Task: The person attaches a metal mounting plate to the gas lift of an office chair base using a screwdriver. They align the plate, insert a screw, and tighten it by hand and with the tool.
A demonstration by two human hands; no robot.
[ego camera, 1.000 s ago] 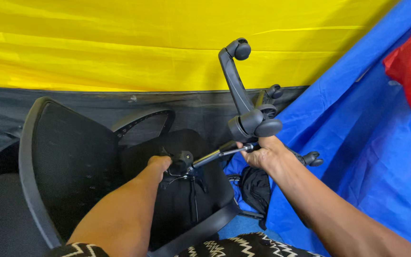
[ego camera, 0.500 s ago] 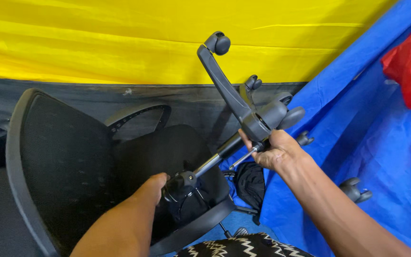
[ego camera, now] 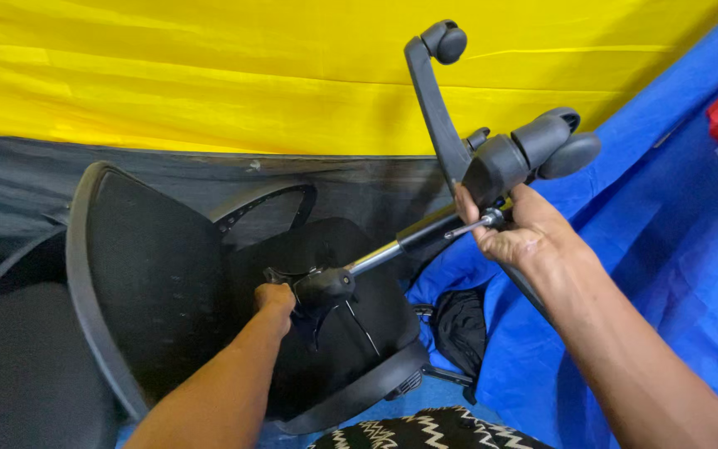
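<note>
Under the chair seat [ego camera: 334,349], left hand [ego camera: 274,298] clamps the mechanism [ego camera: 324,287]; right hand [ego camera: 515,233] grips the wheeled base [ego camera: 492,162].

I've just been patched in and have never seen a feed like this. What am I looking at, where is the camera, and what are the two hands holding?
There is one picture, taken by a camera worn on the person's head and looking down along both forearms. No machine is involved: these are two bare hands.

An office chair lies tipped over, so you see the mesh backrest on the left and the underside of the seat in the middle. The left hand rests at the black mechanism under the seat, where the metal column enters. The right hand grips the hub of the wheeled base, which is lifted in the air; one leg with a caster points upward.

Behind hang a yellow sheet and, below it, a dark one. A blue sheet lies on the right, with something red at the edge.
</note>
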